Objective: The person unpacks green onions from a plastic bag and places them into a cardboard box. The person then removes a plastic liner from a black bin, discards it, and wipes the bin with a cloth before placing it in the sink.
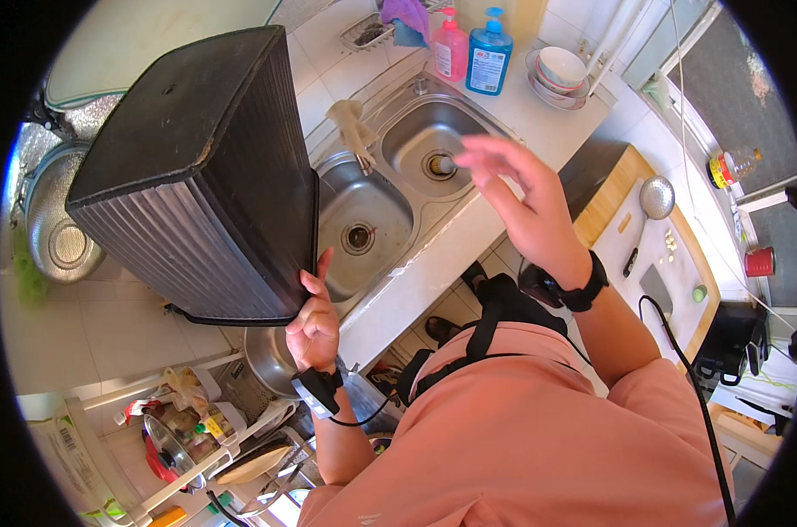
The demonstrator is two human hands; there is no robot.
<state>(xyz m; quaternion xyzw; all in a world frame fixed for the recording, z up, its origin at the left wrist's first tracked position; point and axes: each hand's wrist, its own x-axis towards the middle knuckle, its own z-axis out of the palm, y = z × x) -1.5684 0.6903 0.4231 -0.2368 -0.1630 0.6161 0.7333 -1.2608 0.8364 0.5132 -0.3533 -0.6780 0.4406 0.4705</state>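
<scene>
A large black rectangular bin point(253, 165) with ribbed sides is tilted, base toward the upper left, beside the left part of the sink. My left hand point(316, 323) grips its lower rim, with the index finger stretched along the edge. The bin's inside is hidden from this view. My right hand point(523, 197) is raised, slightly blurred, in front of the right sink basin point(405, 155); its fingers are apart and nothing is in them. Between the bin and the counter edge, the left basin point(378, 224) shows its drain. A cloth-wrapped faucet point(355, 132) stands between the basins.
Behind the sink stand a pink pump bottle point(449, 49), a blue pump bottle point(489, 56) and stacked bowls point(561, 69). On the right, a cutting board point(675, 263) holds a skimmer point(656, 197) and a cleaver point(655, 290). A metal colander point(69, 244) hangs at left, above a rack point(187, 471).
</scene>
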